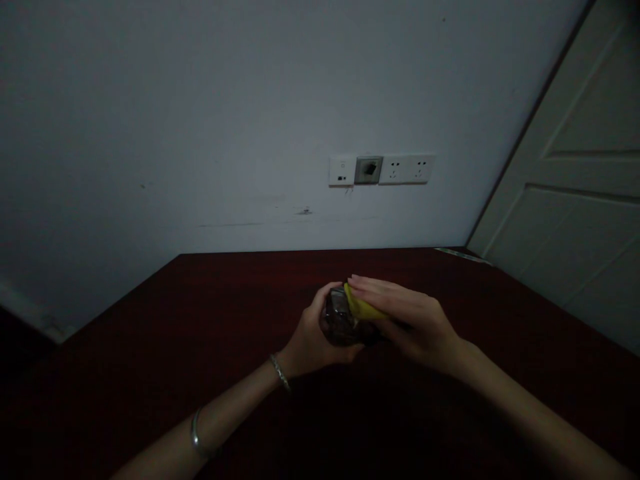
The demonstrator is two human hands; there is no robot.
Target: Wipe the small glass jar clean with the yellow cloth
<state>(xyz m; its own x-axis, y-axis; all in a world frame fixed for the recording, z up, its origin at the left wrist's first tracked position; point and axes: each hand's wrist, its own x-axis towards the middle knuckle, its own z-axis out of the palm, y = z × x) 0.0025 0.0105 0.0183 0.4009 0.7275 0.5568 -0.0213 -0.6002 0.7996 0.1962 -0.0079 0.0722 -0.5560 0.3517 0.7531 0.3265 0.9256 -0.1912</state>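
Note:
My left hand (316, 337) is wrapped around a dark, shiny, rounded container (337, 313) that looks like glass or clear plastic; its exact kind is hard to make out in the dim light. My right hand (413, 317) presses a folded yellow cloth (365, 308) against the container's right side, fingers laid over the cloth. Both hands are above the middle of the dark red table (250, 287). The container's underside and right end are hidden by the fingers and shadow.
Behind the table's far edge rises a pale wall (225, 120) with a row of sockets (407, 169). A panelled door (575, 193) stands at the right. A thin pale strip (463, 255) lies at the table's far right corner.

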